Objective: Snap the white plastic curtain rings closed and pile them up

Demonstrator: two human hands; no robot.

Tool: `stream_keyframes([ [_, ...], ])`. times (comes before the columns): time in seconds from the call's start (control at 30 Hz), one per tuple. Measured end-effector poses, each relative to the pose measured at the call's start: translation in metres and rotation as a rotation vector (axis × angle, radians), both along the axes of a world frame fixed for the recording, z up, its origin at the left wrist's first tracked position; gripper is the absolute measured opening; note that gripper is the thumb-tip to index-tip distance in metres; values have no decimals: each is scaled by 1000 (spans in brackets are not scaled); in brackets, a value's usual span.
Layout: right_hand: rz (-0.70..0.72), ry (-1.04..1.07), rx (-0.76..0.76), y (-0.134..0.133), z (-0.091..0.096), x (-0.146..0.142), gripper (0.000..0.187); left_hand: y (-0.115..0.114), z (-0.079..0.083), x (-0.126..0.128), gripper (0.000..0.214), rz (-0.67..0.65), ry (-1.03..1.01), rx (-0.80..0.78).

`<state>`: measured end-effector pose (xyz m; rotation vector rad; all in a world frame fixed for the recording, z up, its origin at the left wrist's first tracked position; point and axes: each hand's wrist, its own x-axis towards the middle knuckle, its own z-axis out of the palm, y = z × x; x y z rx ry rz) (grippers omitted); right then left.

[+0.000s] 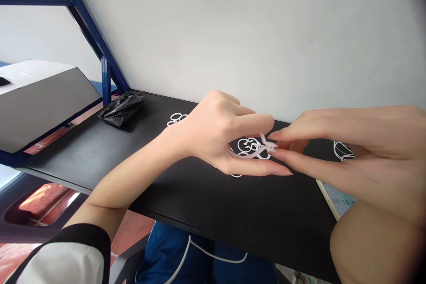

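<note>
A thin, pale pinkish-white band [248, 156] is looped and crossed between my two hands above the black table. My left hand [221, 135] is curled round the loop, which runs along the inside of its thumb and up to its fingers. The thumb and forefinger of my right hand [319, 146] pinch the band where its strands cross. Below the hands lies a group of white rings [248, 143], partly covered by the fingers. More white rings [175, 118] show behind my left wrist, and a white looped bundle [342, 150] is partly hidden by my right hand.
On the black table [206, 199], a crumpled black plastic bag [122, 108] lies at the far left. A phone [336, 197] showing a timer is partly under my right forearm. A pale wall [249, 40] rises behind, with a blue metal frame [96, 40] at left.
</note>
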<state>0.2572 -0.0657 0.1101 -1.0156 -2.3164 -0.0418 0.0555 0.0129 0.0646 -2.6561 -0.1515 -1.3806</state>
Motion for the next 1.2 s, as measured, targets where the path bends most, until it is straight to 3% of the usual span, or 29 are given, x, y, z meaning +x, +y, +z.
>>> stream_keyframes([
  [0.53,26,44,-87,-2,-1,2,10,3,-1,4,47,-114,-77,-18],
  [1.2,23,13,-55,-3,-1,0,9,3,-4,3,51,0,-1,-41],
])
